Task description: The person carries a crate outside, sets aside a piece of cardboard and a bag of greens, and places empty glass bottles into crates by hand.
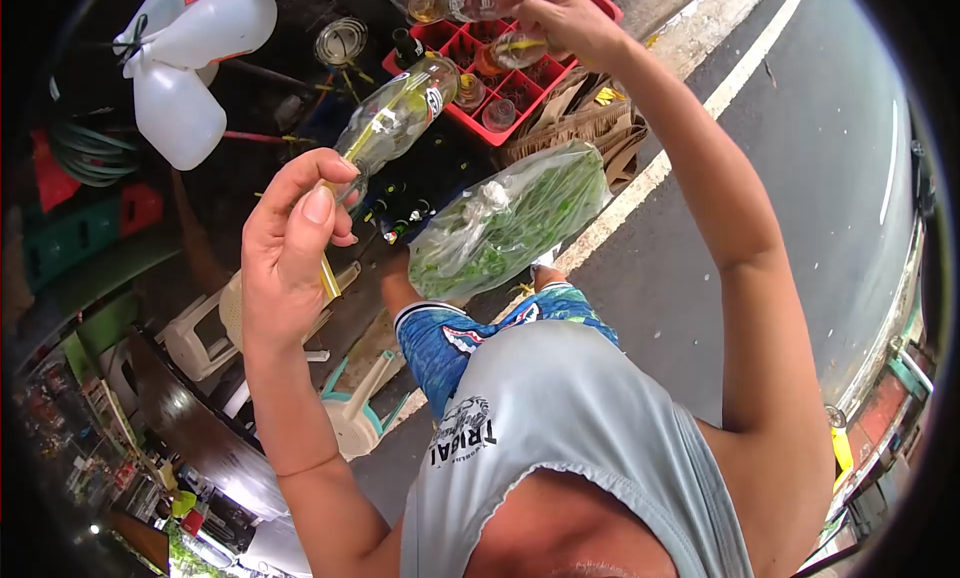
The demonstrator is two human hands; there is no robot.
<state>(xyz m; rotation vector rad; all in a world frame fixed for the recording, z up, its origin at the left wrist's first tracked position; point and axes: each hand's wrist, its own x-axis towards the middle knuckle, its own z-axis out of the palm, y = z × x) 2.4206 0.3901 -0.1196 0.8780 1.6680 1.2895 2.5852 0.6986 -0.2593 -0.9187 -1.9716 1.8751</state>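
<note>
Clamping the bottle (398, 118) only by its neck, the left hand (292, 240) could let it slip; I cannot tell the grip of the right hand (568, 23)

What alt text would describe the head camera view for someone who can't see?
A person's left hand holds a clear glass bottle by its neck, while the right hand is at other bottles over a red divided crate. A plastic bag of greens is near the knees, beside a road.
</note>
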